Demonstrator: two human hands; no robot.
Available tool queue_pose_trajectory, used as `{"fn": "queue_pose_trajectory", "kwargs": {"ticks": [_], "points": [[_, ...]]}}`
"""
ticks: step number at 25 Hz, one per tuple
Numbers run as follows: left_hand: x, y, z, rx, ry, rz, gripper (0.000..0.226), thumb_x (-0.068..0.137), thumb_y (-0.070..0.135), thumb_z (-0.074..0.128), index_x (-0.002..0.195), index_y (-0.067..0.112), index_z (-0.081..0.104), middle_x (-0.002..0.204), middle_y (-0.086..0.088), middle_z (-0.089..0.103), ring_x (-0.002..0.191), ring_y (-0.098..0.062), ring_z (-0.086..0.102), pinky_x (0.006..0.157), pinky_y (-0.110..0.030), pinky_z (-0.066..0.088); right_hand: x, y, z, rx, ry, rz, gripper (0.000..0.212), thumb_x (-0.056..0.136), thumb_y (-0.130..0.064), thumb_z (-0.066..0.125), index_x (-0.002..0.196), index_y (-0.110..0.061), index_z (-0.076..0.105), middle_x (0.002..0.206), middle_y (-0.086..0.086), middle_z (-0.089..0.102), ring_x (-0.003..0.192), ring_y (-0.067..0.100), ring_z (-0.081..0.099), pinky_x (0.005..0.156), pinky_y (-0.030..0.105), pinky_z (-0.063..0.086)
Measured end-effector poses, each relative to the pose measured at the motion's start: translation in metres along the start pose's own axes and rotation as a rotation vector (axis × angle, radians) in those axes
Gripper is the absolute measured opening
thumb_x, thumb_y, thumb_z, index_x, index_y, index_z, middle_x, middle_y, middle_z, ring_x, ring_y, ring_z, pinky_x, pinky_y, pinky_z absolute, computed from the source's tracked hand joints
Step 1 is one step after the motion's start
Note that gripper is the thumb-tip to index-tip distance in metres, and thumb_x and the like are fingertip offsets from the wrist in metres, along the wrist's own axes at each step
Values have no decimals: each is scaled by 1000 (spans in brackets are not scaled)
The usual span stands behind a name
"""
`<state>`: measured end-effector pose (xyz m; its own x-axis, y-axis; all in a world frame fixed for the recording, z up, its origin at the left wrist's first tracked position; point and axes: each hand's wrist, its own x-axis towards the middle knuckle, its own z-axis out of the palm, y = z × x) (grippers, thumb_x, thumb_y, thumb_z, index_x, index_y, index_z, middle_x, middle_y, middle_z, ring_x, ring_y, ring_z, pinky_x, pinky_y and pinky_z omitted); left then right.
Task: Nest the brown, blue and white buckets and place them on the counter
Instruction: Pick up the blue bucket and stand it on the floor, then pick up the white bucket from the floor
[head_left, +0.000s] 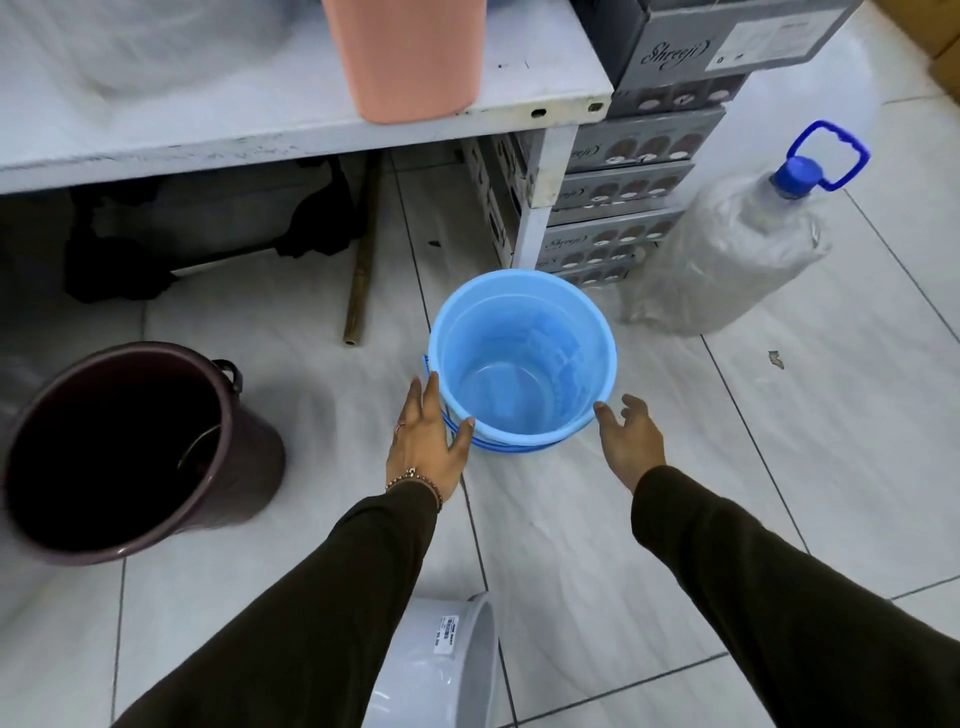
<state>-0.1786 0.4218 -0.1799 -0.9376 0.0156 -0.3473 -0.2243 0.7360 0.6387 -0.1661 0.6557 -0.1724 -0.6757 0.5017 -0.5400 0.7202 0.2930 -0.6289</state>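
A blue bucket (522, 358) stands upright on the tiled floor in the middle of the view, its blue handle hanging down at the near side. My left hand (426, 441) lies flat against its left wall, thumb at the rim. My right hand (631, 441) is at its near right side, fingers spread, the fingertips touching or almost touching the rim. A brown bucket (130, 452) stands open on the floor at the left. A white bucket (441, 665) lies on its side at the bottom, partly hidden by my left sleeve.
A white counter (291, 119) runs across the top with a pink bin (410, 57) on it. Stacked grey boxes (623, 192) stand beside its leg. A large wrapped water bottle (727, 260) with a blue cap leans at the right. A stick (361, 280) lies under the counter.
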Motion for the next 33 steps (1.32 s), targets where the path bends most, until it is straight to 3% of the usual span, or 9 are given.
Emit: {"fn": "queue_pose_trajectory", "kwargs": {"ticks": [8,13,17,20,23,27,29,31,33], "points": [[-84,-16,-50,308,-206,263,62,95,43,47,150,24,27,158,-2,29,145,-20,30,119,-35,29,-100,37,7,-117,-186,80,57,98,-37,54,147,-10,40,150,17,44,137,34,43,111,38,34],[-147,-67,-38,575,-353,344,64,94,26,52,151,25,24,160,0,28,146,-23,28,119,-35,30,-179,108,42,-174,-344,195,56,93,-12,57,147,-9,42,152,15,43,136,31,45,111,35,38],[-185,-109,1,865,-620,716,72,91,-2,48,151,28,22,164,1,17,151,-29,16,120,-43,25,-249,182,93,-240,-633,299,83,68,-15,72,146,-11,44,149,4,47,133,26,47,102,28,44],[-210,-125,29,1105,-722,946,54,97,2,44,146,24,36,163,-3,18,151,-33,13,119,-49,23,-296,227,136,-283,-744,274,64,78,-37,76,135,-21,53,136,-6,56,121,21,54,108,33,41],[-223,-126,33,1136,-547,899,40,97,-4,36,132,7,51,149,-16,40,142,-39,31,106,-50,38,-321,234,160,-235,-540,122,25,95,-46,55,110,-27,61,111,-4,69,99,14,61,104,34,47],[-222,-147,-14,1096,-311,785,34,89,-5,45,104,13,69,107,-5,68,107,-30,63,67,-33,51,-319,215,163,-617,-320,-412,24,98,-37,53,108,-20,66,97,5,74,90,25,71,87,32,57],[-225,-164,-40,1115,-351,671,35,89,-5,46,109,13,68,108,-6,68,105,-30,65,72,-35,55,-308,204,162,-909,-292,-679,13,81,-27,74,94,-23,74,75,4,75,68,27,72,65,33,60],[-234,-182,-46,1081,-477,521,35,92,-5,42,117,10,61,118,-11,63,110,-35,63,83,-40,53,-303,194,166,-1149,-316,-773,25,47,-10,89,62,-23,74,45,-1,62,39,22,61,44,23,51],[-247,-197,-39,1019,-534,382,34,94,-1,41,122,10,58,124,-13,59,111,-37,62,88,-41,51,-302,192,176,-1286,-307,-819,27,41,-4,87,51,-22,70,39,-2,58,34,19,57,44,20,48]]}}
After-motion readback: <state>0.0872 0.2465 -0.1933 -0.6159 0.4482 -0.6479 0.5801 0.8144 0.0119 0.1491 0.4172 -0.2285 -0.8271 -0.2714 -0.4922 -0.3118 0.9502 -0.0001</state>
